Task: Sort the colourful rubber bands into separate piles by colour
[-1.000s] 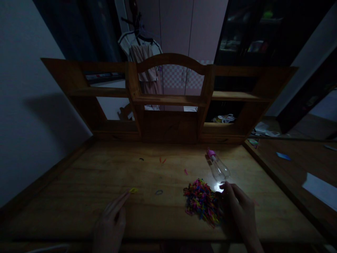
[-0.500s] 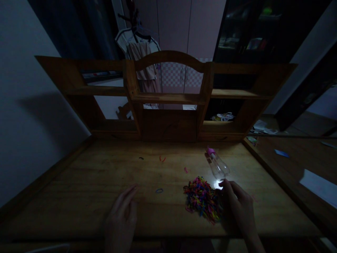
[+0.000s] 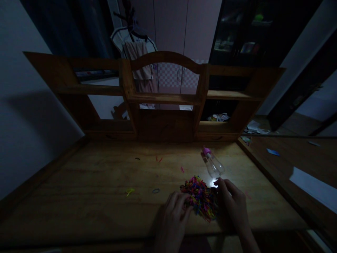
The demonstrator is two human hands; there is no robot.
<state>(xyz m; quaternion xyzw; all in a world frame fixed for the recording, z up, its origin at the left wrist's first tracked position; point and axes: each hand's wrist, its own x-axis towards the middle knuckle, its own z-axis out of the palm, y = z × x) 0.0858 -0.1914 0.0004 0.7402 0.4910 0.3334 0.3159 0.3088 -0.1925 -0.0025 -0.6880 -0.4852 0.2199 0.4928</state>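
Note:
A heap of small multicoloured rubber bands [image 3: 200,199] lies on the wooden desktop. At its left edge is my left hand [image 3: 172,218], fingers curved over the bands and the thumb apart from them. My right hand [image 3: 234,202] is at the heap's right side, thumb and forefinger pinched; what they hold is too dark to name. Just beyond its fingertips lies a clear bottle [image 3: 215,167] with a pink cap [image 3: 206,151]. Apart from the heap are yellow bands [image 3: 130,192], a greyish band [image 3: 156,190], a pink one [image 3: 182,169], red ones [image 3: 158,159] and a dark one [image 3: 137,159].
A wooden shelf unit [image 3: 164,98] closes off the back of the desktop [image 3: 105,175]. A raised wooden rim runs along the right side, with another surface beyond it holding a white paper [image 3: 313,188] and a blue card [image 3: 273,152]. A wall stands at the left.
My left hand has moved right, from the bare desktop to the heap of rubber bands. Yellow bands now lie where it was. My right hand keeps its place; the view has shifted slightly.

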